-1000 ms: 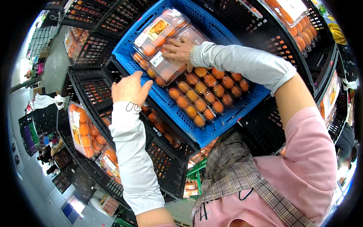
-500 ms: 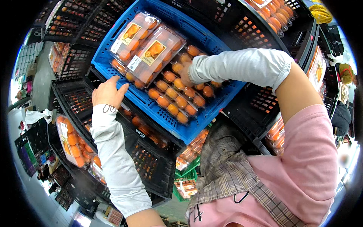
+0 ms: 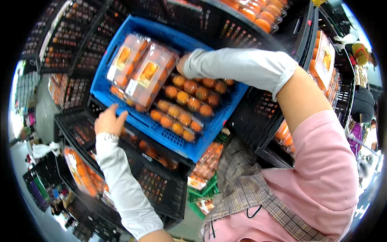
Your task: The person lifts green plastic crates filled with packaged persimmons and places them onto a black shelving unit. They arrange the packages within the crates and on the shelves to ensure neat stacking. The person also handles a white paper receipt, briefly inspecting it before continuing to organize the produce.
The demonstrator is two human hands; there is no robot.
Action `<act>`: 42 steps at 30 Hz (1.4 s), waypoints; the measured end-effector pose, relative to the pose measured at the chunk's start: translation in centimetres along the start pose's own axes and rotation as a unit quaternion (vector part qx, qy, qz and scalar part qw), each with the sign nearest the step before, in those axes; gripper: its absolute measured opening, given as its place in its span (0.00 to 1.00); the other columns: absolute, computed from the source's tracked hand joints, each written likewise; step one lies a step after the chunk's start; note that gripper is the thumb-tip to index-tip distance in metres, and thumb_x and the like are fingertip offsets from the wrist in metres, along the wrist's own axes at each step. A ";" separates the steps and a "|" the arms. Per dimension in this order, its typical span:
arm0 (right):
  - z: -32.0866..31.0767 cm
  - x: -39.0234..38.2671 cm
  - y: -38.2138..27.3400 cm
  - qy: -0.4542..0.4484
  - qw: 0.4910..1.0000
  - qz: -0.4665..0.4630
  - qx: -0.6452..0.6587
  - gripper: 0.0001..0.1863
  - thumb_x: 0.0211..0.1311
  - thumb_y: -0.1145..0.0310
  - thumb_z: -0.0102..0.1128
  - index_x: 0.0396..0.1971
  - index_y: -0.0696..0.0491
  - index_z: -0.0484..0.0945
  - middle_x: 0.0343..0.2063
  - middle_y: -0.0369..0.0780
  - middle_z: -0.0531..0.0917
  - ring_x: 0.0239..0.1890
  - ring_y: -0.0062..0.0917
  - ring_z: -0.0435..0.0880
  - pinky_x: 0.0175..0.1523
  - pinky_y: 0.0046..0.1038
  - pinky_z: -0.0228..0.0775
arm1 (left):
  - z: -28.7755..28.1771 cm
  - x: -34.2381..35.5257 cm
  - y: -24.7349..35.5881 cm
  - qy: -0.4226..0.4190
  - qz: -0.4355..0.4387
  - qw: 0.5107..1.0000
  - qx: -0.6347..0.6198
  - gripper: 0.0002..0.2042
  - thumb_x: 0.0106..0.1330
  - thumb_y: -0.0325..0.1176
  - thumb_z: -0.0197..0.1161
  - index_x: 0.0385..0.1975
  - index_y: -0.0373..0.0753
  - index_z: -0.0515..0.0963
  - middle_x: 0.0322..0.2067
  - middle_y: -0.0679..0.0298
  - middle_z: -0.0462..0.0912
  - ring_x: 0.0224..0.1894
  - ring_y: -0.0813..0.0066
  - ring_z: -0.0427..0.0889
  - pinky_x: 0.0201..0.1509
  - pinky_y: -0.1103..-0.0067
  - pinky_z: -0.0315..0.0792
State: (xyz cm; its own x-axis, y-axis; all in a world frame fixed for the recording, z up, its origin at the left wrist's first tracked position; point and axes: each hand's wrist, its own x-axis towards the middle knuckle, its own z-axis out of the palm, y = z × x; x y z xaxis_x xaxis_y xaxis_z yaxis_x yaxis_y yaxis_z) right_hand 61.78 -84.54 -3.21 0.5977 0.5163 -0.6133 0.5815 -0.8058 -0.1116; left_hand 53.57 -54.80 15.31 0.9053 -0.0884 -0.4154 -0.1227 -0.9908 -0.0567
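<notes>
A blue plastic crate (image 3: 201,145) holds clear lidded packs (image 3: 149,70) of orange fruit with labels on its left side, and rows of fruit in clear packs (image 3: 181,97) on the right. My right hand (image 3: 183,65) is inside the crate beside the upper right end of the labelled packs; its fingertips are hidden. My left hand (image 3: 111,121), thumb and fingers apart and holding nothing visible, is at the crate's near-left edge, over the black crate below.
Black crates (image 3: 161,197) surround the blue one, several holding fruit packs (image 3: 86,177). More fruit packs (image 3: 258,12) sit above at the upper right. Green crates (image 3: 201,191) are low at the bottom centre. Other people (image 3: 360,105) are at the far right.
My right hand has moved from atop the lidded packs down among the fruit, then toward the crate's back. The two labelled packs now lie uncovered by it. The view has shifted.
</notes>
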 end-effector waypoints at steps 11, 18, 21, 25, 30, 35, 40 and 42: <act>-5.1 -11.0 -8.4 0.020 0.990 -0.133 -0.038 0.11 0.52 0.61 0.65 0.35 0.46 0.84 0.34 0.39 0.86 0.39 0.33 0.86 0.41 0.34 0.80 | 1.3 0.1 -0.2 0.005 -0.001 1.000 0.021 0.26 0.58 0.55 0.63 0.52 0.45 0.79 0.42 0.49 0.85 0.46 0.49 0.83 0.54 0.57 0.72; -24.6 -27.3 -7.3 0.190 0.954 -0.229 -0.032 0.09 0.54 0.61 0.63 0.34 0.46 0.82 0.31 0.38 0.85 0.36 0.32 0.85 0.39 0.35 0.80 | 3.5 1.4 -3.1 -0.021 -0.013 0.999 0.029 0.28 0.55 0.59 0.64 0.52 0.48 0.80 0.43 0.52 0.85 0.46 0.49 0.83 0.51 0.59 0.76; -28.1 -28.3 1.7 0.340 0.933 -0.094 0.067 0.12 0.57 0.61 0.61 0.39 0.51 0.82 0.31 0.43 0.85 0.37 0.37 0.86 0.41 0.41 0.79 | 2.7 -0.5 -3.2 -0.034 -0.043 0.998 0.034 0.29 0.57 0.57 0.64 0.54 0.44 0.79 0.45 0.50 0.84 0.47 0.48 0.83 0.53 0.61 0.75; -21.8 -31.3 22.8 0.340 0.904 0.242 0.093 0.17 0.56 0.56 0.68 0.36 0.55 0.86 0.33 0.45 0.87 0.37 0.32 0.87 0.41 0.35 0.79 | 1.4 0.1 -1.4 -0.004 -0.014 1.000 0.010 0.28 0.57 0.55 0.64 0.54 0.44 0.79 0.43 0.48 0.85 0.47 0.48 0.83 0.52 0.60 0.76; -14.4 -29.9 27.2 0.135 0.910 0.278 0.278 0.27 0.56 0.48 0.69 0.51 0.50 0.81 0.41 0.40 0.86 0.43 0.29 0.85 0.50 0.29 0.77 | 1.5 0.5 -1.3 -0.053 -0.046 0.997 -0.031 0.30 0.55 0.55 0.67 0.55 0.42 0.78 0.44 0.47 0.84 0.48 0.49 0.83 0.53 0.62 0.76; -10.0 -27.8 22.8 0.322 0.908 0.220 0.151 0.11 0.50 0.65 0.66 0.29 0.56 0.86 0.28 0.47 0.86 0.36 0.40 0.87 0.41 0.37 0.79 | 3.2 1.4 -3.5 -0.069 -0.052 0.995 -0.043 0.31 0.54 0.54 0.67 0.54 0.40 0.79 0.42 0.48 0.85 0.45 0.49 0.84 0.51 0.63 0.76; -10.4 -26.5 23.1 0.223 0.932 0.255 0.127 0.12 0.56 0.70 0.63 0.40 0.55 0.86 0.38 0.46 0.87 0.43 0.38 0.87 0.47 0.36 0.79 | 2.8 1.9 -2.7 -0.049 -0.021 0.996 -0.072 0.30 0.55 0.53 0.67 0.54 0.39 0.79 0.41 0.47 0.85 0.44 0.48 0.84 0.49 0.63 0.77; -11.4 -26.9 21.0 0.195 0.946 0.234 0.107 0.10 0.57 0.70 0.63 0.38 0.55 0.85 0.36 0.47 0.87 0.41 0.37 0.88 0.44 0.36 0.80 | 3.1 1.6 -3.6 -0.051 -0.023 0.997 -0.061 0.30 0.56 0.53 0.67 0.54 0.39 0.78 0.41 0.47 0.85 0.44 0.48 0.84 0.49 0.63 0.77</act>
State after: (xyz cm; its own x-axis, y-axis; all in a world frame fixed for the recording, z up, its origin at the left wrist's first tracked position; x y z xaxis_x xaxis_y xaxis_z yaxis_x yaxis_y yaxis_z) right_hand 64.20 -112.02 19.82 0.9447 0.1221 -0.3042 0.1026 -0.9916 -0.0794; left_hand 54.19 -51.08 12.00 0.8624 -0.0389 -0.5048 -0.0266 -0.9991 0.0317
